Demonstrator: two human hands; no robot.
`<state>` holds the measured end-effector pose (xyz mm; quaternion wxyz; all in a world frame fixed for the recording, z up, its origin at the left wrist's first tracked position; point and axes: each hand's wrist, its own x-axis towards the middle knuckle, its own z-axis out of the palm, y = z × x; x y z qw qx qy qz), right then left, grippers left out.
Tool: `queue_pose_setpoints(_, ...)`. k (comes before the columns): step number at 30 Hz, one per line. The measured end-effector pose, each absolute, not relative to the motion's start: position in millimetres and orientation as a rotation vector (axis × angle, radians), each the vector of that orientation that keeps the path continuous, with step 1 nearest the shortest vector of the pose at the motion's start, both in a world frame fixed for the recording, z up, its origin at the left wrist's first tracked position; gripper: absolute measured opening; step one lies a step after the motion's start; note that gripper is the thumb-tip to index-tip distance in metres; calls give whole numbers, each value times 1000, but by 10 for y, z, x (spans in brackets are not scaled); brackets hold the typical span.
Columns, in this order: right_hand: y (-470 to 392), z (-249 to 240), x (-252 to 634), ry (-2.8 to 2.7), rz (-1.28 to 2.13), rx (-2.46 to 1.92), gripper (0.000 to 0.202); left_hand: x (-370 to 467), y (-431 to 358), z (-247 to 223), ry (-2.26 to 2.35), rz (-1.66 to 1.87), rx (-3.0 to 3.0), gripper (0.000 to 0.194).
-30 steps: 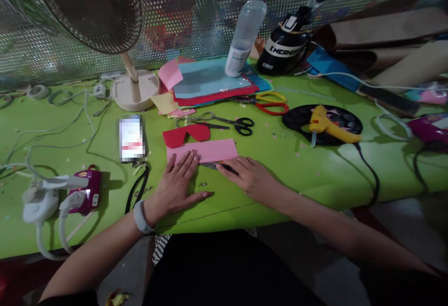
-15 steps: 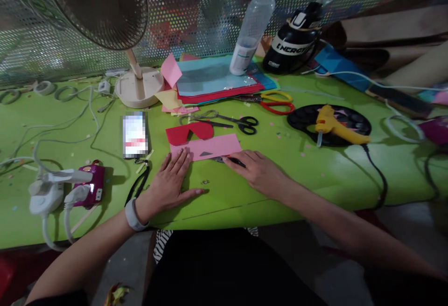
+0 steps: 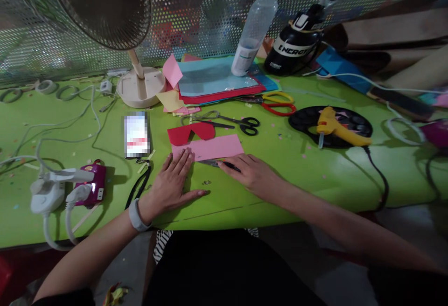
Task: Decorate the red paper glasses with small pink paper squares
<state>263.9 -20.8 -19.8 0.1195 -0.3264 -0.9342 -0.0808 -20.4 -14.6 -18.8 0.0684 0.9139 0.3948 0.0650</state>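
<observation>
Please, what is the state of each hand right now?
Left hand: open, fingers resting on the pink paper.
Right hand: closed, holding a black-handled tool.

Black sports bottle [image 3: 293,46] at upper right of the frame — "ENERGY" in dark capitals across its pale band, white lettering below — unclear

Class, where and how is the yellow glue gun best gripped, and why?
Grip the glue gun by its handle, probably from the near right: the handle slants to the right rim of the black tray, cord trailing from its end, while the nozzle points to the near side, clear of that grip.
</observation>
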Motion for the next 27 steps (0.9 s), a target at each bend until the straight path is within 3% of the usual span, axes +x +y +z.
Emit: queue_pose_setpoints(27, -186, -183, 2422, -2747, -244, -981, 45, -463, -153, -100, 1237, 160, 2728, 100)
